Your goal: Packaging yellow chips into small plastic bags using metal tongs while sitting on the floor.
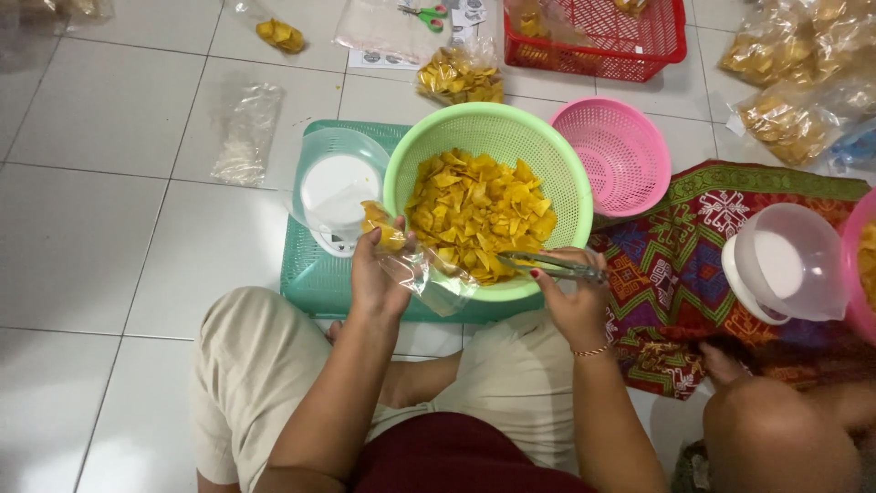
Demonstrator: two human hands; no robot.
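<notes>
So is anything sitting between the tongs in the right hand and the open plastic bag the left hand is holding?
Nothing visible does. The tongs reach over the chips in the green basket, and the plastic bag in the left hand hangs at the basket's near rim, beside them.

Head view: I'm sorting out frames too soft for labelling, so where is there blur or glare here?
Head view: right hand and tongs slightly smeared; clear bag in left hand glints; floor tiles show soft glare; chips lack crisp edges.

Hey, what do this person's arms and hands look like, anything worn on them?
Both arms are bare, with no sleeves in view. The right hand has dark red painted nails and a thin beaded bracelet at the wrist. The left hand also shows a painted nail and wears nothing visible.
</notes>
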